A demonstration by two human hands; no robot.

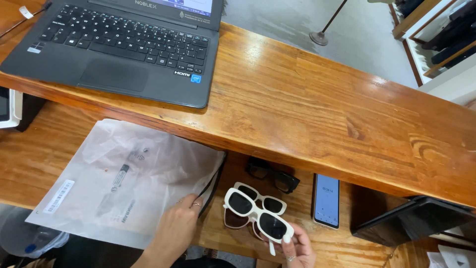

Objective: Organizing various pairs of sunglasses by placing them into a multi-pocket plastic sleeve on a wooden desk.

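Note:
My right hand (298,250) holds a pair of white-framed sunglasses (258,216) with dark lenses by one end, low in the middle of the view. Under them lie a second white pair (271,201) and a brownish pair (231,220). A black-framed pair (273,174) rests farther back, under the shelf edge. My left hand (174,229) rests flat on the right edge of a crumpled white plastic mailing bag (124,173), its fingers beside a thin black cord (212,186).
A dark laptop (119,47) sits open on the raised wooden shelf (322,109). A smartphone (327,200) with a lit screen lies on the lower desk, right of the glasses. A black tablet-like object (411,218) leans at the right. A white device (11,106) is at the left edge.

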